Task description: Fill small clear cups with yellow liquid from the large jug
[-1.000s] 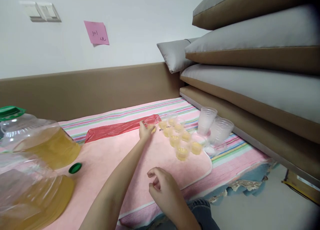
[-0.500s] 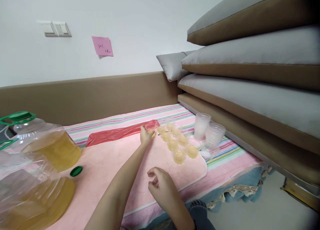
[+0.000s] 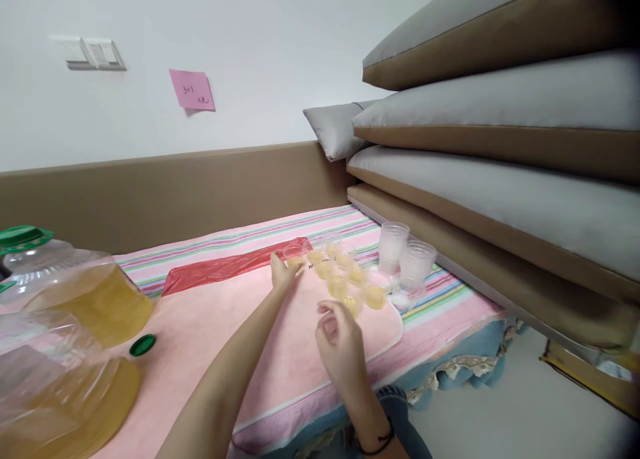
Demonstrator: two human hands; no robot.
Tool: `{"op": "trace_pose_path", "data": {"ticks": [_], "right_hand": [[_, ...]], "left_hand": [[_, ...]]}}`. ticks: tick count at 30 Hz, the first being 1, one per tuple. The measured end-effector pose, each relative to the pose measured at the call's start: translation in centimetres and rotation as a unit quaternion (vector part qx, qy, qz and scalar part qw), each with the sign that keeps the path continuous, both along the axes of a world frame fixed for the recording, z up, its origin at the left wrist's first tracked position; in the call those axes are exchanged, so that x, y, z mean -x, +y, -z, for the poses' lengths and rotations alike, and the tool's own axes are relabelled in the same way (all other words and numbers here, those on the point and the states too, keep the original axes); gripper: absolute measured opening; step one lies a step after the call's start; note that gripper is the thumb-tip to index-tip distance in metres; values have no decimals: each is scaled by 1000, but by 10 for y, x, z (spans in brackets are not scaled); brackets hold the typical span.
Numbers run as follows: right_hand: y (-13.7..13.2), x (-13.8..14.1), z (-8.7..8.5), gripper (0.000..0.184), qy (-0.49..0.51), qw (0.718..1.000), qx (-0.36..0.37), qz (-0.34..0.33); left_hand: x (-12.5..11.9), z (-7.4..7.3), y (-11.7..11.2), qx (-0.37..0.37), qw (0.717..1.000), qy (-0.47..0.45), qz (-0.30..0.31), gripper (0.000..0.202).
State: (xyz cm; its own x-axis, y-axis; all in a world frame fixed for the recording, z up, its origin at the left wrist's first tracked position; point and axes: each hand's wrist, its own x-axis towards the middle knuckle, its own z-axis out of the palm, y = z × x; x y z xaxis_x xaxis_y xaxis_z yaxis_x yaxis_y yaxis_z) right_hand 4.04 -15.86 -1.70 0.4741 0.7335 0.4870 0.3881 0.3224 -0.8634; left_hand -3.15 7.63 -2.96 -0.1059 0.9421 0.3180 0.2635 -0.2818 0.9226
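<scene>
My left hand [image 3: 283,274] reaches far forward and its fingers grip a small clear cup [image 3: 293,254] holding a little yellow liquid, at the edge of a pink towel [image 3: 210,326]. Right of that cup stand several small cups of yellow liquid [image 3: 345,282] in a cluster on the towel. My right hand [image 3: 339,339] hovers just short of the cluster, fingers loosely curled with nothing in them. Two large clear jugs of yellow liquid [image 3: 75,299] stand at the left; the nearer jug [image 3: 55,392] is uncapped, and a green cap [image 3: 143,344] lies beside it.
A red plastic bag [image 3: 225,267] lies behind the towel on a striped sheet. Two stacks of empty clear cups [image 3: 404,262] stand at the right, next to stacked grey and brown cushions [image 3: 490,179]. A brown panel and white wall with a pink note [image 3: 192,89] close the back.
My right hand has risen and moved forward toward the cluster of cups. My left hand stays on the small cup. The camera has shifted slightly.
</scene>
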Motion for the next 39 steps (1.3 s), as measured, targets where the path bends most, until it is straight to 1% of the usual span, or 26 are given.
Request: {"op": "trace_pose_path", "data": {"ticks": [1,2,3,4,5,7,9,11,13,16,19,22,25,27,28,29,31,33,34,35,37,39], "right_hand": [[0,-9,-3,27,0,996,-45,75],[-1,-19,-5,25,-5,985,-82,152],[-2,-31,-7,26,-12,969,-105,223],[-4,-43,-7,29,-18,952,-114,284],[-5,-55,-6,35,-22,937,-110,330],[-7,-81,1,50,-23,917,-73,393],[-7,-105,11,68,-18,909,-26,416],[-6,-125,24,84,-6,915,8,403],[-4,-142,36,97,13,929,43,368],[-1,-156,48,111,43,943,90,318],[0,-160,51,114,51,947,107,297],[-5,-157,45,111,48,947,103,301],[-13,-149,35,108,46,938,75,335],[-17,-136,27,106,41,938,15,344],[-18,-128,24,105,34,942,-20,333],[-19,-118,21,104,28,950,-53,305],[-17,-94,16,100,9,972,-90,219],[-13,-72,11,95,-29,986,-83,145],[-10,-63,10,93,-51,988,-77,127],[-8,-57,9,92,-71,987,-72,126],[-4,-53,8,92,-75,984,-65,151],[-2,-57,8,95,-21,982,-66,174]], "left_hand": [[2,-1,-4,4,1000,-2,-8,73],[4,-3,-8,9,1000,-4,-15,72],[6,-4,-14,15,1000,-7,-20,71],[9,-6,-22,18,1000,-11,-20,69],[13,-9,-31,20,1000,-16,-16,66],[23,-14,-53,21,999,-25,-1,59],[37,-21,-78,19,999,-32,16,52],[55,-28,-105,14,999,-38,27,47],[75,-32,-129,11,998,-41,42,41],[104,-30,-160,39,995,-27,86,40],[125,-23,-186,78,992,-16,101,42],[140,-17,-211,81,993,-12,89,41],[157,-17,-241,35,997,35,65,36],[170,-16,-262,1,995,90,41,33],[177,-15,-271,-12,993,115,28,32],[185,-13,-281,-22,991,135,14,32],[200,-10,-297,-38,986,161,-17,31],[216,-8,-309,-50,982,174,-53,31],[224,-8,-313,-55,980,177,-72,31],[230,-9,-317,-60,978,178,-90,31],[241,-13,-320,-69,974,178,-122,31],[245,-18,-317,-83,971,178,-138,31]]}}
